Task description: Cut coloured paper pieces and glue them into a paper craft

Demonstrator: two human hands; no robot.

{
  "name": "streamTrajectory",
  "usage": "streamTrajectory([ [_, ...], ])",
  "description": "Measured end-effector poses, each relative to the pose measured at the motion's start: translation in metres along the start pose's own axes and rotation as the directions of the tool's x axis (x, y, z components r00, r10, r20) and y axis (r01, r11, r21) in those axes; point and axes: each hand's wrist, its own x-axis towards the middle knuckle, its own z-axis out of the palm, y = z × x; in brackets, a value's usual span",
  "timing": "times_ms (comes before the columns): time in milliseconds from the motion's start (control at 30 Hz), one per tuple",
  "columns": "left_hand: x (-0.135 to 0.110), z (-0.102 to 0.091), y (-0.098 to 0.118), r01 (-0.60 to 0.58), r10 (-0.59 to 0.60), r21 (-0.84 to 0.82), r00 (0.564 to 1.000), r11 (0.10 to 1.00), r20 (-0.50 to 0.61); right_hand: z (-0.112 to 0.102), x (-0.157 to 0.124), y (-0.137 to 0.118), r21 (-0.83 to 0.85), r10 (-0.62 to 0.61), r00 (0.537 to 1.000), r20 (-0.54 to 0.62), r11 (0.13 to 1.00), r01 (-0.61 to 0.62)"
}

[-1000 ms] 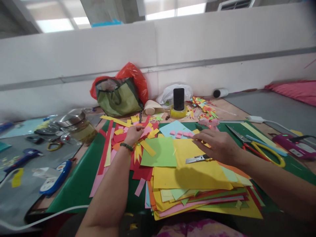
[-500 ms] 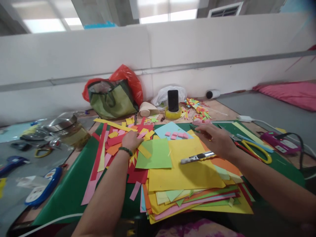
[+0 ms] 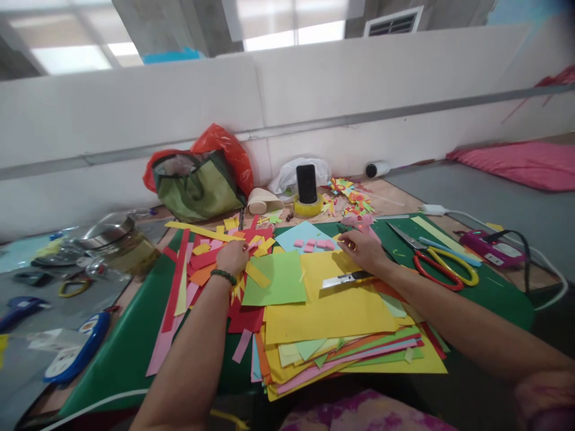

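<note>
My left hand (image 3: 231, 257), a bead bracelet on its wrist, sits knuckles up on a heap of red, yellow and pink paper strips (image 3: 202, 263), fingers curled under and hiding what they hold. My right hand (image 3: 366, 250) lies with fingers stretched out on the far edge of a yellow sheet (image 3: 327, 308), close to small pink squares (image 3: 314, 243) on a light blue sheet. A utility knife (image 3: 345, 278) lies on the yellow sheet just below that hand. A green sheet (image 3: 275, 278) lies between my hands on the stack of coloured paper (image 3: 350, 356).
A green cutting mat (image 3: 130, 347) lies under everything. Red and yellow scissors (image 3: 442, 266) and a purple glue gun (image 3: 492, 254) lie to the right. A phone (image 3: 307, 184) on a tape roll, a green bag (image 3: 197, 182) and a jar (image 3: 119, 245) stand behind.
My right hand has slid away from me, off the utility knife area toward the yellow sheet's far edge. My left hand has lowered onto the strips. The camera has shifted right.
</note>
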Motion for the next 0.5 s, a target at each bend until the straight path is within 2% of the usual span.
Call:
streamTrajectory([
  [100,0.0,-0.001,0.001,0.003,-0.003,-0.005,1.0,1.0,-0.026,-0.009,0.0,-0.01,-0.15,-0.028,1.0,0.0,0.988,0.028],
  [167,-0.001,-0.002,0.004,-0.01,0.009,-0.015,0.996,1.0,-0.088,-0.018,0.0,-0.021,-0.242,-0.031,0.999,0.036,0.969,0.039],
  [267,-0.004,-0.005,0.01,-0.087,0.074,-0.053,0.974,0.995,-0.212,-0.033,-0.001,-0.037,-0.359,0.04,0.981,0.192,0.933,0.032],
  [367,-0.01,-0.007,0.02,-0.213,0.185,-0.087,0.95,0.973,-0.253,-0.048,0.007,-0.053,-0.407,0.125,0.934,0.334,0.913,0.023],
  [433,-0.014,-0.007,0.027,-0.297,0.27,-0.084,0.932,0.951,-0.243,-0.06,0.015,-0.066,-0.407,0.133,0.927,0.351,0.913,0.023],
  [500,-0.017,-0.007,0.031,-0.347,0.323,-0.077,0.92,0.935,-0.225,-0.077,0.017,-0.082,-0.362,0.019,0.958,0.286,0.928,0.089],
])
